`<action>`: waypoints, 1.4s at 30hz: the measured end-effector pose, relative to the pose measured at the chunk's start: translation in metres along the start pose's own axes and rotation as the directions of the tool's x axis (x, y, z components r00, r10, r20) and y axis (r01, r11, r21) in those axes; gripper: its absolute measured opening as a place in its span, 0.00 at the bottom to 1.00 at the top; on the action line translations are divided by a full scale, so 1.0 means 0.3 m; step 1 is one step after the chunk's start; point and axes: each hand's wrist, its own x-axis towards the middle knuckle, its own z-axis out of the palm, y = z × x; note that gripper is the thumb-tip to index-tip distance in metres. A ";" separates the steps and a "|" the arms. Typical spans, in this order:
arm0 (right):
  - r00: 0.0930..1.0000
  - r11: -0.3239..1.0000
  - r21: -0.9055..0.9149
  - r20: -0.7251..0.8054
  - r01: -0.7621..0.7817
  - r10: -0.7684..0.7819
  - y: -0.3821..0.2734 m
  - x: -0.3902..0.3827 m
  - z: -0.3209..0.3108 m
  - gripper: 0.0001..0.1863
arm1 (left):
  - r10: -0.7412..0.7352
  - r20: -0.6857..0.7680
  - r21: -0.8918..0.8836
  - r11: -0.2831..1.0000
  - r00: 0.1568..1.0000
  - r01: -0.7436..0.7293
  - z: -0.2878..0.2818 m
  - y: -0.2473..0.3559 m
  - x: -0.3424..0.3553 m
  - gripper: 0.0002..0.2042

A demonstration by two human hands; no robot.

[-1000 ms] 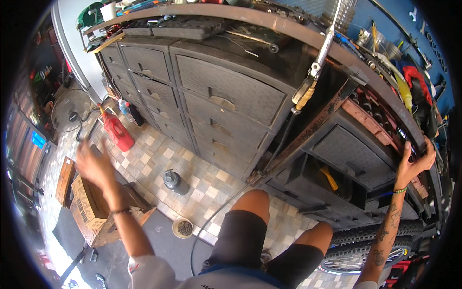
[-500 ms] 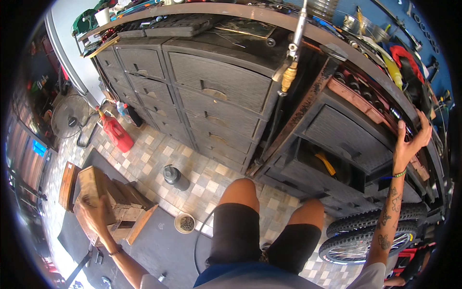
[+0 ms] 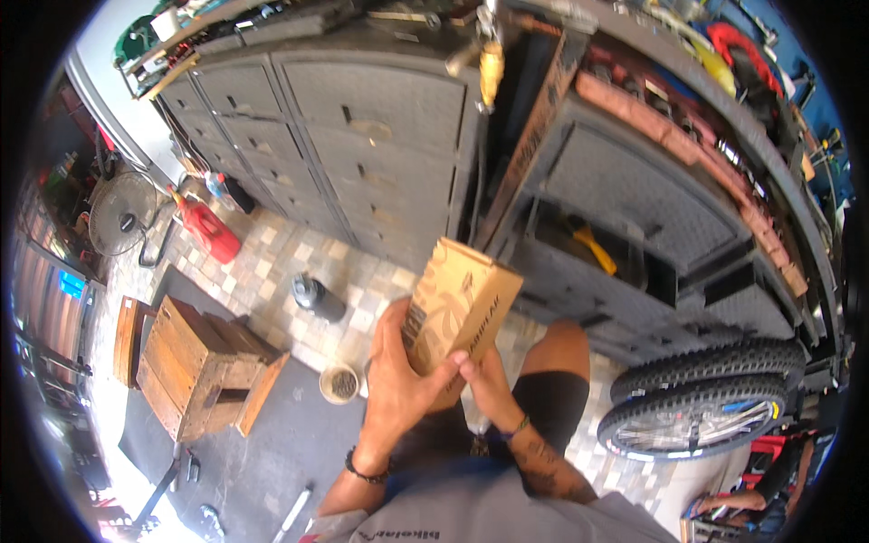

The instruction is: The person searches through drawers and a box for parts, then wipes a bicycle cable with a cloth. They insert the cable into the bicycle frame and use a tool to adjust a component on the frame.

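Cardboard box (image 3: pixel 464 303) moved off wooden stool (image 3: pixel 186 360), approx 8 o'clock. L hand (image 3: pixel 400 373) & R hand (image 3: pixel 487 382) had fingers grasping it, 8 & 5 o'clock resp.

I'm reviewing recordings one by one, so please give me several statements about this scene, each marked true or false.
1. The left hand and right hand hold the cardboard box. True.
2. The red jug stands near the fan. True.
3. In the picture, the jug is right of the box. False: it is on the left.
4. The box is blue. False: it is brown.
5. Two bicycle tyres show at the picture's right. True.
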 end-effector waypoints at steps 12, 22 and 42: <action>0.998 0.996 0.052 -0.004 -0.067 0.068 0.110 -0.036 -0.049 0.42 | -0.096 0.465 -0.687 0.589 0.880 0.427 -0.027 -0.240 -0.051 0.42; 0.999 0.999 0.032 -0.020 -0.038 0.038 0.126 -0.062 0.029 0.49 | -0.365 0.414 -0.703 0.454 0.834 0.548 0.028 -0.331 -0.154 0.34; 0.991 0.893 -0.431 -0.016 -0.129 0.135 0.320 0.098 -0.128 0.33 | -0.386 0.199 -0.756 0.524 0.901 0.392 -0.117 -0.279 -0.156 0.25</action>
